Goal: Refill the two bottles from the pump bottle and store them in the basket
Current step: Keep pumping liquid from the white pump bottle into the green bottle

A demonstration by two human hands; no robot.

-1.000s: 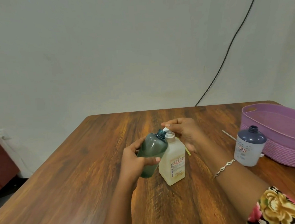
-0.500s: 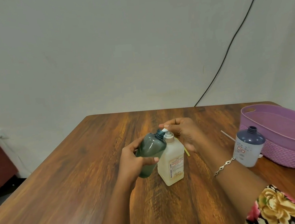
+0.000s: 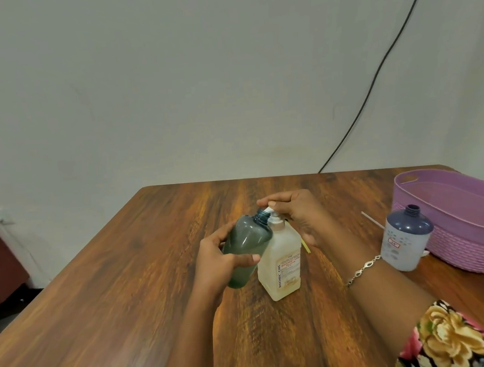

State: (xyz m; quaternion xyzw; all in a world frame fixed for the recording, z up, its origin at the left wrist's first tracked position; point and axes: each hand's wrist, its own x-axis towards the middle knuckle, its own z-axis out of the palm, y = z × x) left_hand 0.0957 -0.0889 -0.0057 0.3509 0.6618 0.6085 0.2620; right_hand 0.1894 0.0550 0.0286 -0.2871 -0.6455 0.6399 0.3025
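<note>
The move in hand turns on one alignment: the open neck of the green bottle [image 3: 247, 248] has to sit right under the white spout of the pump bottle [image 3: 281, 262], and at this moment the two meet near the middle of the table [image 3: 105, 295], somewhat toward its far edge. The left hand [image 3: 217, 267] is wrapped around the green bottle's lower body, thumb across the front and fingers behind, holding it clear of the wood. Its long axis is tilted, base toward the person and down-left, neck pointing up and to the right, so the mouth leans against the pump head. The pump bottle stands upright on the table, touching the green one along its shoulder. The right hand [image 3: 298, 216] rests on top of the pump head, fingertips curled over it in a pressing pose; I judge it to be working the plunger, though whether liquid is flowing is too small to tell. The left hand is the nearer one to the bottle being filled (it is already carrying it). The blue bottle [image 3: 406, 240] stands upright and uncapped near the right edge, just beside the purple basket [image 3: 471, 240], well apart from both hands and apparently waiting its turn. No bottle is visible inside the basket, so storing is not yet done
</note>
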